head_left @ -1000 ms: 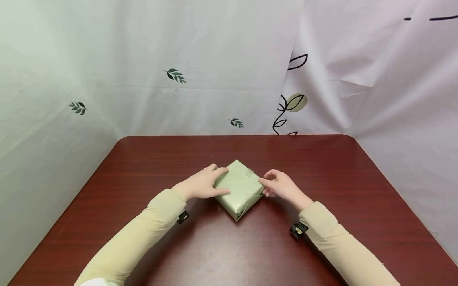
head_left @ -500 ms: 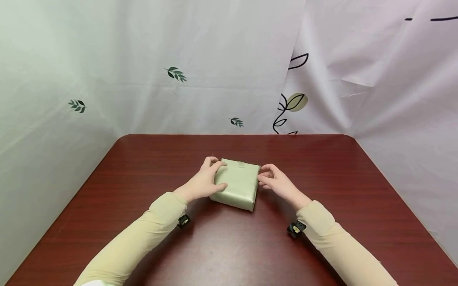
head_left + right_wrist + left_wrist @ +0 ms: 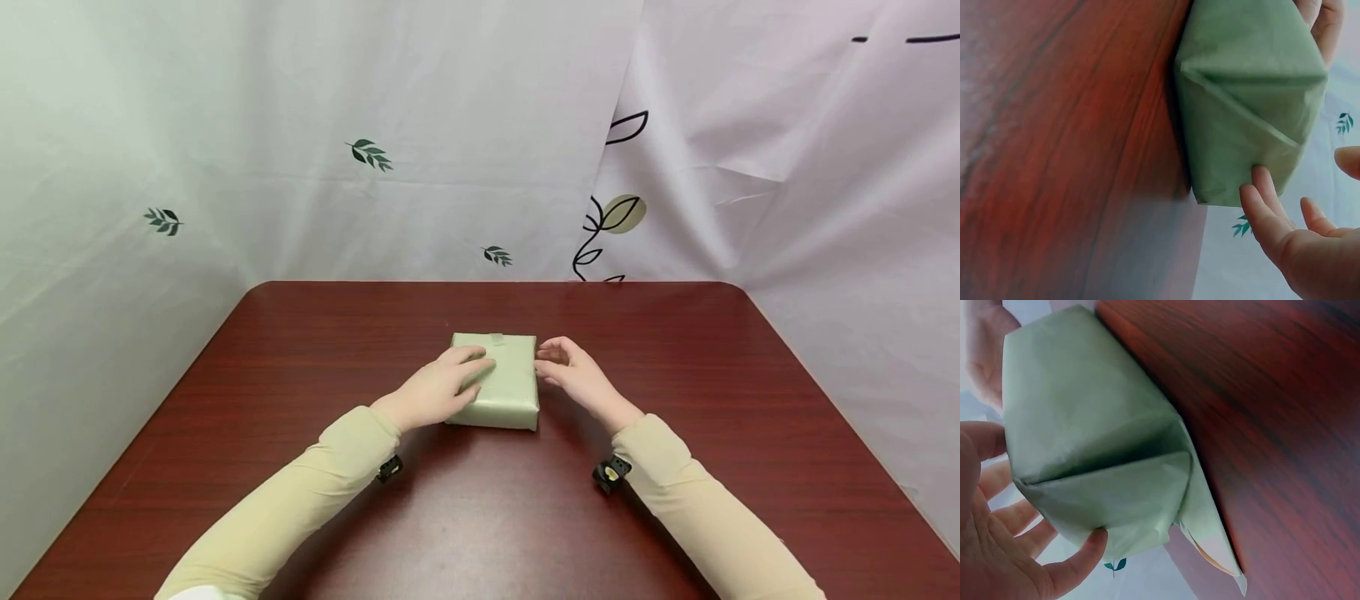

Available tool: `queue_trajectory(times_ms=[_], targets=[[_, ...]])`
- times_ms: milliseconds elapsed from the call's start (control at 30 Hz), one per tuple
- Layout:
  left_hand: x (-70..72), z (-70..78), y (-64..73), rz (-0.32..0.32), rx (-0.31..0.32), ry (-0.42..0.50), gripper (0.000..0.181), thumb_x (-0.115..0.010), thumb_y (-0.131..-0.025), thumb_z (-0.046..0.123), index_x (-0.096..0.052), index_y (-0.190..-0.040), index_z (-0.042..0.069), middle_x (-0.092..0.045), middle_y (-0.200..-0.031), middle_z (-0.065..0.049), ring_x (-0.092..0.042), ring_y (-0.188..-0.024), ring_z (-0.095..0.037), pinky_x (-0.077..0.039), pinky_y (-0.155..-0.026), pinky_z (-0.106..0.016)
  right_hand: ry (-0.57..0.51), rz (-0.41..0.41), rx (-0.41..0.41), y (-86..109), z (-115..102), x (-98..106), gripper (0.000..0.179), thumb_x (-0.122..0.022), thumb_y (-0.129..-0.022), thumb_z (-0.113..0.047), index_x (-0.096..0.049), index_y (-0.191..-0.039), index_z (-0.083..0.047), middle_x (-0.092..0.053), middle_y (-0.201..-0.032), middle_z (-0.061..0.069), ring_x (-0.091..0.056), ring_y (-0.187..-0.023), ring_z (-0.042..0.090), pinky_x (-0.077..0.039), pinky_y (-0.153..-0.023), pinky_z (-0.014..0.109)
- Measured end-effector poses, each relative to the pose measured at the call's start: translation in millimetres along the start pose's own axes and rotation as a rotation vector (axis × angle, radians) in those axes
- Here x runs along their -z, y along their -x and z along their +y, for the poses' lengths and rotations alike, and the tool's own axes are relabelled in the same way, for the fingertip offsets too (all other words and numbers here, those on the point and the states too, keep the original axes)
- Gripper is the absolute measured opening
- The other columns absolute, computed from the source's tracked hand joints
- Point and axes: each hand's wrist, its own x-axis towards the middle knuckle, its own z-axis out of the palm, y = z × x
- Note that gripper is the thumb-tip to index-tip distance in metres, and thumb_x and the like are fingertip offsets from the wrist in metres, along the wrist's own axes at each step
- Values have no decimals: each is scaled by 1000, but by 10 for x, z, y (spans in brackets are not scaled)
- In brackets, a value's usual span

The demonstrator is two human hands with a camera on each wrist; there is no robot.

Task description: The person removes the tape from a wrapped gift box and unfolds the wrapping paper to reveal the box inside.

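Note:
A box wrapped in pale green paper [image 3: 507, 382] lies on the table, its near edge facing me. A small strip of tape [image 3: 497, 339] shows at the far edge of its top. My left hand [image 3: 442, 385] rests on the top's left part, fingers spread. In the left wrist view one fingertip touches the folded end flap [image 3: 1116, 494], and a loose pointed paper flap [image 3: 1213, 540] sticks out along the tabletop. My right hand [image 3: 581, 379] is at the box's right side, fingers loosely bent. In the right wrist view its fingertips [image 3: 1261, 175] touch the folded right end [image 3: 1229, 144].
The dark red wooden table [image 3: 480, 517] has rounded far corners. White curtains [image 3: 450, 125] with leaf prints hang behind it and at both sides. Each wrist carries a small black camera, such as the right one [image 3: 611, 473].
The box has turned counterclockwise from a corner-on pose to square with the table. My left hand has slid further over its top; the right hand has moved slightly away from me along its side.

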Motion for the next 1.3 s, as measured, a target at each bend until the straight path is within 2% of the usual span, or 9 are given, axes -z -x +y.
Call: queue_trajectory(times_ms=[200, 467, 633, 900, 1300], targets=[[0, 13, 10, -26, -10, -76, 43, -57, -94, 33, -57, -129, 7, -48, -136, -18, -44, -127, -33, -42, -101, -43, 107, 45, 26, -45, -17, -18, 34, -60, -90, -15, -53, -118, 2, -58, -120, 19, -60, -102, 27, -49, -87, 37], [12, 48, -13, -25, -2, -123, 44, -60, -92, 37, -58, -126, 9, -51, -130, -15, -47, -122, -30, -47, -94, -41, 279, 54, 42, -100, -66, -22, 28, -63, -87, -20, -59, -110, -6, -66, -111, 16, -66, -100, 26, -50, -81, 37], [5, 89, -32, -19, 18, -140, 44, -61, -91, 37, -59, -125, 10, -53, -126, -14, -48, -117, -29, -47, -94, -40, 310, 47, 85, -111, -46, -41, 27, -67, -85, -20, -60, -106, -5, -67, -105, 15, -66, -98, 25, -51, -75, 33], [-3, 108, -42, -25, 32, -154, 44, -61, -91, 37, -58, -126, 10, -53, -126, -14, -49, -117, -29, -46, -94, -40, 390, 83, 191, -92, -35, -95, 26, -75, -79, -18, -63, -96, -2, -62, -100, 14, -65, -92, 26, -53, -79, 36], [-7, 108, -35, -24, 22, -167, 45, -60, -92, 38, -59, -127, 9, -54, -125, -15, -49, -114, -30, -47, -92, -40, 437, 157, 215, -100, -35, -127, 16, -73, -81, -17, -64, -85, -5, -62, -89, 9, -63, -82, 21, -51, -75, 35]])
